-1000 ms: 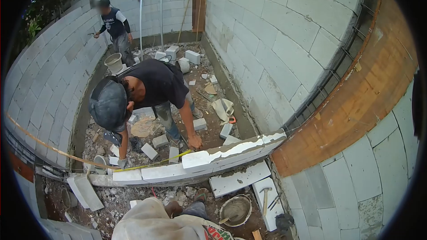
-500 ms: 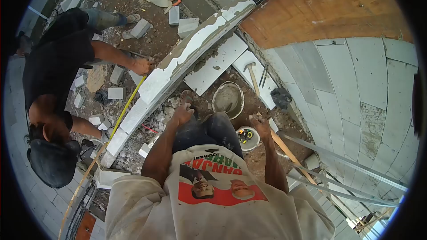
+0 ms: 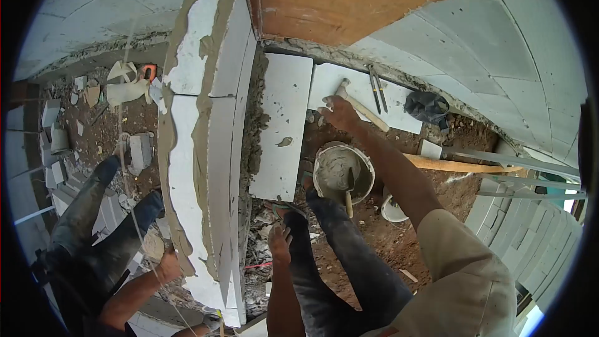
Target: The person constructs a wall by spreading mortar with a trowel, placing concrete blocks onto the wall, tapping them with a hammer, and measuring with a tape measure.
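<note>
My right hand (image 3: pixel 340 113) reaches over the end of a white block, its fingers apart, close to the head of a hammer (image 3: pixel 363 110). I cannot tell whether it touches the hammer, which lies on another white block (image 3: pixel 404 114). Beside the hammer rests a dark two-handled tool (image 3: pixel 377 89). My left hand (image 3: pixel 279 241) hangs by my knee with its fingers spread and holds nothing. Between my hands and the blocks stands a bucket (image 3: pixel 372 178) of grey mortar, with a trowel (image 3: pixel 349 203) leaning in it.
A low block wall (image 3: pixel 186 122) with mortar strips along its top runs at my left. Behind it, a co-worker's hand (image 3: pixel 168 266) is close to the wall. A dark bag (image 3: pixel 427 107), a small pail (image 3: pixel 394 210) and metal bars (image 3: pixel 518 161) lie on the right.
The view has turned, so the wall now runs almost upright in it. My right hand has moved forward to the hammer. My left hand stays near my knee.
</note>
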